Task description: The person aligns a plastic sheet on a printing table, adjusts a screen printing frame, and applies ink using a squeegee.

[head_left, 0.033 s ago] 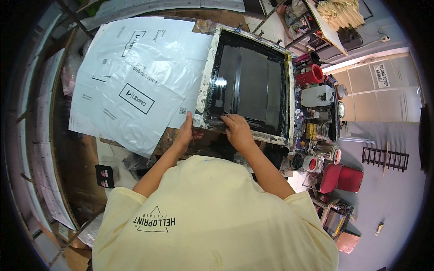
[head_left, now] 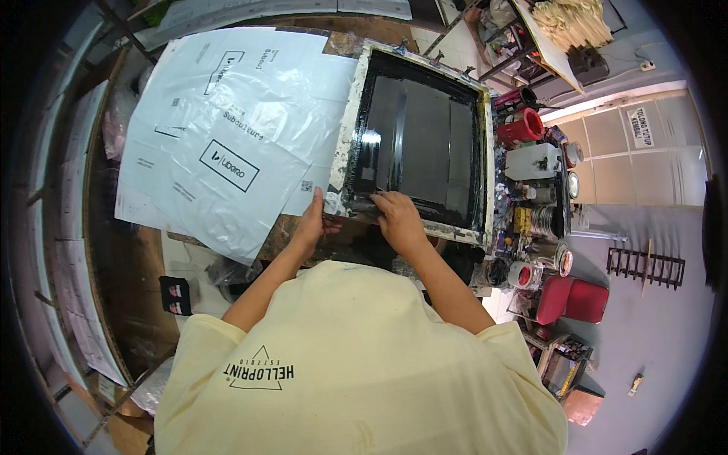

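A screen printing frame (head_left: 352, 114), with a pale ink-stained border and dark mesh (head_left: 428, 144), lies flat in front of me. My left hand (head_left: 312, 221) holds its near left corner, thumb along the side and fingers curled underneath. At the near rail, my right hand (head_left: 402, 221) has its fingers bent over the edge, against a dark ink-covered strip (head_left: 362, 203). What its fingertips press on is partly hidden. Left of the frame, glossy white plastic bags (head_left: 178, 152) with black print lie overlapping, their right edges close to my left hand.
Ink tubs, including a red one (head_left: 523, 125), a white canister (head_left: 531, 161) and several cans crowd the frame's right side. A red chair (head_left: 584, 300) stands at the right. Long racks (head_left: 83, 227) with white sheets line the left. Clamps (head_left: 436, 58) sit beyond the frame's far edge.
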A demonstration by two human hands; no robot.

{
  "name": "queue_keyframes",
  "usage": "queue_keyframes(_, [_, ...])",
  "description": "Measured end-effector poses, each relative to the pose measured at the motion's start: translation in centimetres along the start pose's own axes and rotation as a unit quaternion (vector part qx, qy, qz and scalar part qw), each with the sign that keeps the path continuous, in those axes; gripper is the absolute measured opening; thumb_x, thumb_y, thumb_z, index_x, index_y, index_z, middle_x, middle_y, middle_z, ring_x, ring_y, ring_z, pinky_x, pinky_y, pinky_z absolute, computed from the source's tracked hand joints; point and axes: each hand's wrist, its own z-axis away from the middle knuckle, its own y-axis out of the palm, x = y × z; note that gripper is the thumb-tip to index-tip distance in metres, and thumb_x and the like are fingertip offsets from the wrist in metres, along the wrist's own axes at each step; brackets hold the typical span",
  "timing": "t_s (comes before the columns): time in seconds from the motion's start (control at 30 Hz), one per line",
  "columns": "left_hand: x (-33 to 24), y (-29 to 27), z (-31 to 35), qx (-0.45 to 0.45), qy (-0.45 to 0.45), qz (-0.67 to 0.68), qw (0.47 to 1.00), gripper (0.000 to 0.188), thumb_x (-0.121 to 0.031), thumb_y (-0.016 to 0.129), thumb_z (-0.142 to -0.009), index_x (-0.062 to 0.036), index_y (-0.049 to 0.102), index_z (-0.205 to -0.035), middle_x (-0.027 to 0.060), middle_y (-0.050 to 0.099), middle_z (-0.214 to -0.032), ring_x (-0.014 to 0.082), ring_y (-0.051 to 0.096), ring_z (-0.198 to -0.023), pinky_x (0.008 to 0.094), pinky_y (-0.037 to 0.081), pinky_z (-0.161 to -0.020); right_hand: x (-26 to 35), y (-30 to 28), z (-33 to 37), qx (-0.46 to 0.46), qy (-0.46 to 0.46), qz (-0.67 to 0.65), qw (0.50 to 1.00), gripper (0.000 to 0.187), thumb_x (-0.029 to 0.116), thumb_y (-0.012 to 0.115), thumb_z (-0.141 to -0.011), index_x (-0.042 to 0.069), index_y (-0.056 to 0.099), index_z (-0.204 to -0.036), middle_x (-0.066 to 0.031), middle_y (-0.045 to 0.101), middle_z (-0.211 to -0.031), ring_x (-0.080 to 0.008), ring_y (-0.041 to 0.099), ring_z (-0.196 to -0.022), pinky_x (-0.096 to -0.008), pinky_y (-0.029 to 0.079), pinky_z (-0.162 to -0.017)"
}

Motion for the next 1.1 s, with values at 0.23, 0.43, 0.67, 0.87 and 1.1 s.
queue_keyframes(0.23, [0.0, -0.6, -0.3, 0.016, -0.016, 0.003, 1.0, 0.082, -0.076, 0.035, -0.098, -0.0015, 0.057, -0.126, 0.0131, 0.068, -0.1, 0.0212, 0.068, -0.081, 0.0335, 0.058, -0.076, -0.1, 0.2, -1.7, 0.025, 0.007, 0.011, 1.0, 0.041, -0.003, 0.066, -0.076, 0.0, 0.066, -0.118, -0.0172, 0.067, -0.118, -0.0359, 0.061, -0.112, -0.0457, 0.046, -0.101])
queue_keyframes(0.43, [-0.2, -0.2, 0.0, -0.002, -0.017, 0.009, 1.0, 0.082, -0.075, 0.035, -0.099, -0.0007, 0.056, -0.128, 0.0135, 0.068, -0.101, 0.0216, 0.068, -0.084, 0.0336, 0.057, -0.078, -0.4, 0.3, -1.9, 0.099, 0.022, 0.004, 0.995, 0.043, -0.003, 0.065, -0.079, -0.003, 0.064, -0.123, -0.0224, 0.066, -0.122, -0.0391, 0.059, -0.118, -0.0468, 0.044, -0.107])
queue_keyframes(0.67, [1.1, -0.7, -1.2, 0.003, -0.026, 0.033, 0.999, 0.081, -0.073, 0.032, -0.101, -0.0005, 0.057, -0.128, 0.012, 0.07, -0.1, 0.0196, 0.068, -0.08, 0.0305, 0.057, -0.075, -1.4, 1.5, -1.4, 0.059, -0.016, 0.026, 0.998, 0.045, -0.003, 0.062, -0.082, -0.003, 0.062, -0.127, -0.023, 0.064, -0.127, -0.0388, 0.058, -0.122, -0.0488, 0.041, -0.112])
queue_keyframes(0.87, [0.4, -0.4, -0.6, 0.008, -0.017, 0.02, 1.0, 0.081, -0.073, 0.031, -0.101, -0.0017, 0.059, -0.127, 0.0093, 0.07, -0.097, 0.0175, 0.068, -0.081, 0.0296, 0.056, -0.075, -3.8, 2.1, -4.8, 0.035, -0.022, 0.046, 0.998, 0.047, -0.004, 0.063, -0.082, -0.001, 0.062, -0.129, -0.0211, 0.064, -0.129, -0.0386, 0.058, -0.123, -0.0497, 0.041, -0.113])
queue_keyframes(1.1, [0.0, 0.0, 0.1, -0.017, -0.011, -0.022, 1.0, 0.085, -0.074, 0.023, -0.101, -0.0011, 0.06, -0.124, 0.0104, 0.07, -0.097, 0.0196, 0.067, -0.082, 0.0343, 0.057, -0.077, -9.2, 3.0, -12.0, -0.02, -0.037, 0.033, 0.999, 0.045, -0.003, 0.064, -0.083, 0.002, 0.063, -0.128, -0.0202, 0.065, -0.128, -0.0387, 0.059, -0.121, -0.0481, 0.044, -0.109])
